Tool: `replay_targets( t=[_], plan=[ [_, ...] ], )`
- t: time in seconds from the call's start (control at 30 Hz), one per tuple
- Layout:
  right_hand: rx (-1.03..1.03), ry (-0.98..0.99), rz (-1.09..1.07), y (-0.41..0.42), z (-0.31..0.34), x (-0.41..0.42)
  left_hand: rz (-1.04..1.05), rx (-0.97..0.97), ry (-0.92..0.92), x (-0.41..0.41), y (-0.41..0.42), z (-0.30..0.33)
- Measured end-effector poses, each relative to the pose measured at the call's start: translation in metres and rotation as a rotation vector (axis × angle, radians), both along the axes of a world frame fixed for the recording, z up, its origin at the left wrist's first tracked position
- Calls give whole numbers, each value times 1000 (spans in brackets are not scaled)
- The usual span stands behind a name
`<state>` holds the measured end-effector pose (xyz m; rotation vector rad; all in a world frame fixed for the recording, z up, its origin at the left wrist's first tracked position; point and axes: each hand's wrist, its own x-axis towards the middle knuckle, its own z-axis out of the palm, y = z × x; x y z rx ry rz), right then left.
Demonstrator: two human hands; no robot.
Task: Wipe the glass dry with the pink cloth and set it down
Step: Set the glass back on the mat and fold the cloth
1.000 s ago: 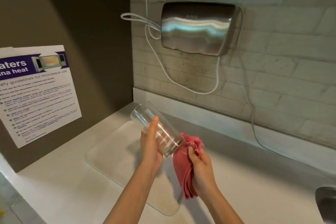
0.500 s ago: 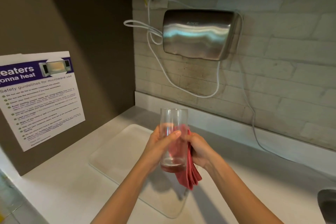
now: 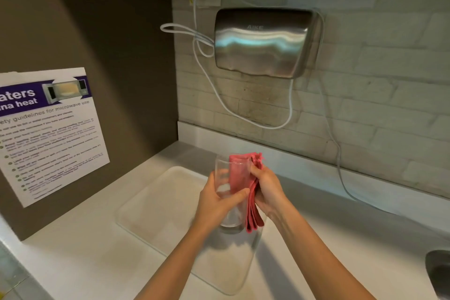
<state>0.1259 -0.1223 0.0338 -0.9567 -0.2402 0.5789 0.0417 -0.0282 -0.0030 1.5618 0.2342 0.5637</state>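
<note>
A tall clear glass (image 3: 222, 178) stands upright in the air above the counter, gripped around its middle by my left hand (image 3: 216, 204). The pink cloth (image 3: 243, 175) is folded over the glass's right rim, part of it tucked inside the glass and the rest hanging down the outside to below the base. My right hand (image 3: 266, 189) pinches the cloth against the right side of the glass. The base of the glass shows just under my left hand.
A pale translucent mat (image 3: 158, 204) lies on the white counter (image 3: 80, 258) beneath the glass. A steel hand dryer (image 3: 265, 41) with white cables hangs on the tiled wall. A microwave safety poster (image 3: 48, 134) is on the left wall. A sink edge (image 3: 438, 273) shows at right.
The glass went from tilted to upright. The cloth, which was at the base and then behind the glass, now goes over the rim and into it. Both hands dropped slightly.
</note>
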Motion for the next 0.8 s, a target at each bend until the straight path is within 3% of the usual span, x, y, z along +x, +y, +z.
replay_targets(
  t=[0.23, 0.5, 0.8],
  plan=[
    [-33, -26, -56, -13, -10, -12, 227, -65, 76, 12, 18, -10],
    [25, 289, -7, -41, -9, -12, 297, 0, 54, 13, 37, -13],
    [-207, 45, -308, -67, -24, -19, 237, 101, 144, 10, 29, -19]
  ],
)
